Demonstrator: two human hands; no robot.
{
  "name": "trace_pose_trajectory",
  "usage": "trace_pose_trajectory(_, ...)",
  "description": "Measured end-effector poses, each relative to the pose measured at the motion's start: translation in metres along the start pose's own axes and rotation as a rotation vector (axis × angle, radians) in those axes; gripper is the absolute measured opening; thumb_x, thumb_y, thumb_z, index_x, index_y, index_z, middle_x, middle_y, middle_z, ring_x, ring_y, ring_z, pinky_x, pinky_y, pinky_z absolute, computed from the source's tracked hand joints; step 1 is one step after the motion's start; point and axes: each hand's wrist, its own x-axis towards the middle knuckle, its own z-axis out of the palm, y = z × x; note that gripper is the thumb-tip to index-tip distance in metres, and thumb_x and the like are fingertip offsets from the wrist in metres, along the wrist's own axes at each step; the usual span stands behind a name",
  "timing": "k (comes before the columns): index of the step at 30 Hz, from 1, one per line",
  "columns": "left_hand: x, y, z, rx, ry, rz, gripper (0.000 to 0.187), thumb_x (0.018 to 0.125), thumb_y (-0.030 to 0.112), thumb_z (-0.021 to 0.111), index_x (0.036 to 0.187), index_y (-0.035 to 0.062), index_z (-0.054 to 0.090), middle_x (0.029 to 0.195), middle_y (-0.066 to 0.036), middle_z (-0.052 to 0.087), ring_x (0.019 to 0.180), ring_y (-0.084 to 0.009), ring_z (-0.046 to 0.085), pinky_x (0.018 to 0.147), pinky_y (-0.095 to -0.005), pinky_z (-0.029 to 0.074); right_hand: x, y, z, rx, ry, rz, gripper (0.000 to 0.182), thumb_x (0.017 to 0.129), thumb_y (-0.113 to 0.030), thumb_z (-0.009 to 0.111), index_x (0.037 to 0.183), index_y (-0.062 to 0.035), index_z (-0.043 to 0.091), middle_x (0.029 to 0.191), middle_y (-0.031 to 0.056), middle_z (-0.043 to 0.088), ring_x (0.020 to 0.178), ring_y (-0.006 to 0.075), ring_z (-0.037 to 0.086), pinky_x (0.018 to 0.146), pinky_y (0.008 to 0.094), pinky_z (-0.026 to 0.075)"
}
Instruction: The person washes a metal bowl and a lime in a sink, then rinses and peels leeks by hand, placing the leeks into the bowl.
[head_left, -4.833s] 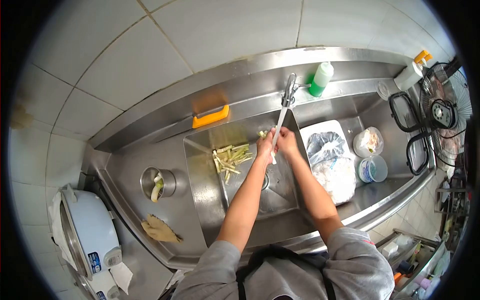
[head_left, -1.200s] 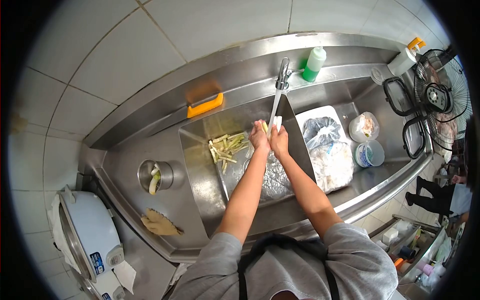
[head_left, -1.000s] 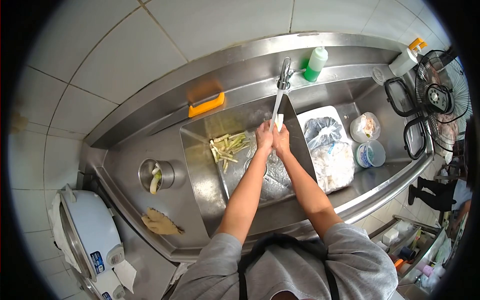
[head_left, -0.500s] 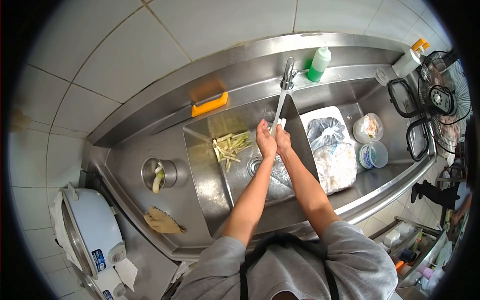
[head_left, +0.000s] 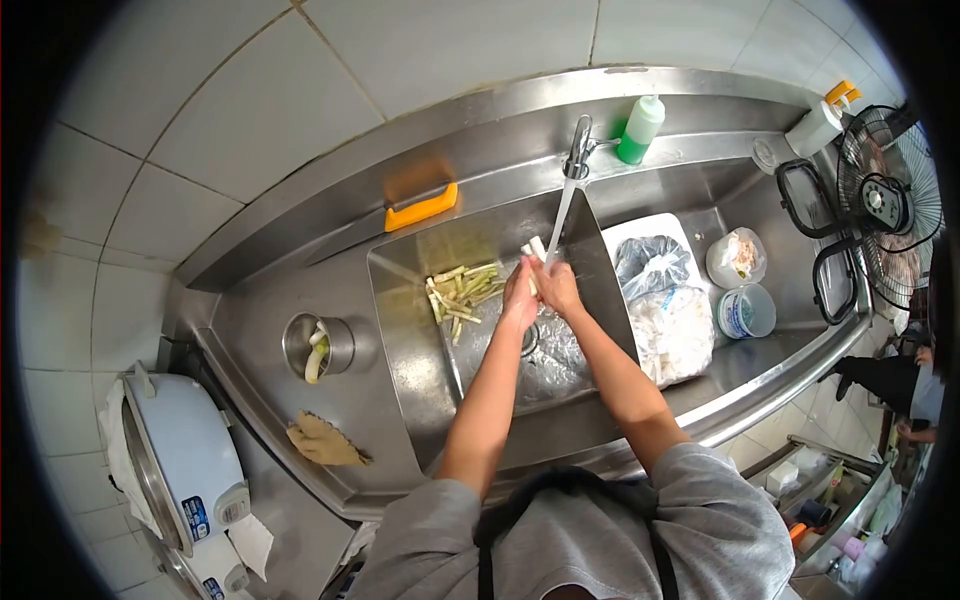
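Observation:
Over the sink basin (head_left: 410, 370), I hold several white stalk pieces (head_left: 536, 247) between my two hands. My left hand (head_left: 519, 298) is closed along their left side, and my right hand (head_left: 558, 287) wraps them from the right. The upper ends stick out past my fingers; the rest is hidden. Water runs from the faucet (head_left: 577, 150) down beside my right hand. To the left of my hands, a pile of cut pale-green stalks (head_left: 462, 293) lies on the basin floor. Water spreads around the drain (head_left: 529, 340) below my wrists.
An orange-handled knife (head_left: 421, 208) lies on the back ledge. Left are a metal pot (head_left: 342, 345) with stalks and a brown glove-like cloth (head_left: 328, 440). A green soap bottle (head_left: 641, 130) stands behind; bagged food (head_left: 672, 335) and tubs (head_left: 747, 311) sit right, near a fan (head_left: 885, 200).
Both hands have shifted slightly left and out of the water stream. The white stalks now point up-left, with more of their ends showing. A person at the far right has moved.

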Motion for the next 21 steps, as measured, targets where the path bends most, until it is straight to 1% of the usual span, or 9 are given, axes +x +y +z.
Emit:
trace_pose_trajectory(1,0.005,-0.005,0.002,-0.021,-0.008,0.108,0.034,0.085,0.036,0.043,0.105,0.0101,0.048,0.100,-0.005,0.054,0.092,-0.0186,0.052,0.078,-0.0361,0.042,-0.001,0.000,0.004,0.002,-0.002,0.002,0.044,0.078,-0.040,0.052,0.084,0.0023,0.060,0.065,0.0145,0.060,0.059,0.0230,0.058,0.056,0.0321,0.044)
trace_pose_trajectory(4,0.005,-0.011,0.014,-0.144,0.096,0.125,0.034,0.086,0.035,0.041,0.105,0.0075,0.047,0.100,-0.007,0.054,0.090,-0.0190,0.053,0.077,-0.0339,0.043,0.010,0.013,0.012,0.131,0.128,0.034,0.045,0.079,-0.041,0.049,0.088,0.0015,0.060,0.079,0.0198,0.059,0.074,0.0287,0.057,0.067,0.0343,0.043)
trace_pose_trajectory(7,-0.001,-0.008,0.023,-0.095,0.073,0.116,0.030,0.086,0.031,0.043,0.102,0.0059,0.045,0.096,-0.007,0.053,0.085,-0.0183,0.053,0.074,-0.0328,0.045,0.028,0.029,0.023,0.078,0.311,0.160,0.045,0.080,-0.039,0.047,0.095,0.0020,0.057,0.099,0.0217,0.050,0.101,0.0294,0.042,0.085,0.0362,0.034)
trace_pose_trajectory(11,0.004,0.002,0.019,0.059,-0.048,-0.013,0.023,0.085,0.026,0.048,0.098,0.0078,0.046,0.090,-0.004,0.053,0.078,-0.0147,0.053,0.066,-0.0303,0.045,0.033,0.041,0.014,0.139,0.301,0.130,0.041,0.080,-0.034,0.049,0.097,0.0019,0.057,0.089,0.0168,0.054,0.089,0.0278,0.049,0.079,0.0372,0.038)
trace_pose_trajectory(14,0.012,0.005,0.007,0.260,-0.016,-0.032,0.016,0.084,0.022,0.050,0.097,0.0122,0.047,0.088,-0.001,0.053,0.076,-0.0133,0.051,0.063,-0.0309,0.044,0.037,0.041,-0.001,0.333,0.132,0.038,0.032,0.081,-0.028,0.050,0.095,0.0002,0.057,0.077,0.0090,0.054,0.074,0.0229,0.053,0.069,0.0352,0.043)
trace_pose_trajectory(16,0.010,0.009,0.006,0.154,-0.044,0.019,0.016,0.084,0.022,0.049,0.098,0.0143,0.047,0.089,0.000,0.052,0.079,-0.0124,0.050,0.066,-0.0329,0.043,0.030,0.027,-0.014,0.764,-0.217,0.191,0.023,0.080,-0.021,0.052,0.090,-0.0020,0.058,0.072,0.0039,0.054,0.063,0.0167,0.052,0.060,0.0301,0.044)
trace_pose_trajectory(17,0.012,0.008,0.006,0.125,-0.057,0.045,0.018,0.084,0.022,0.050,0.100,0.0147,0.046,0.092,0.000,0.052,0.083,-0.0132,0.050,0.070,-0.0349,0.042,0.026,0.024,-0.014,0.768,-0.226,0.219,0.018,0.080,-0.018,0.052,0.087,-0.0025,0.057,0.073,0.0037,0.056,0.062,0.0146,0.053,0.055,0.0273,0.043)
trace_pose_trajectory(18,0.012,0.006,0.007,0.125,-0.058,0.044,0.018,0.084,0.022,0.050,0.100,0.0147,0.046,0.092,0.000,0.052,0.083,-0.0132,0.050,0.070,-0.0349,0.042,0.024,0.027,-0.012,0.768,-0.225,0.219,0.018,0.080,-0.018,0.052,0.087,-0.0025,0.057,0.073,0.0037,0.056,0.062,0.0146,0.053,0.055,0.0273,0.043)
trace_pose_trajectory(21,0.018,-0.004,0.015,0.045,0.026,0.042,0.023,0.083,0.028,0.050,0.102,0.0154,0.046,0.096,-0.001,0.053,0.089,-0.0162,0.050,0.072,-0.0397,0.042,0.021,0.032,-0.004,0.128,0.030,0.020,0.021,0.073,-0.015,0.054,0.086,0.0015,0.057,0.073,0.0142,0.060,0.066,0.0197,0.058,0.060,0.0310,0.045)
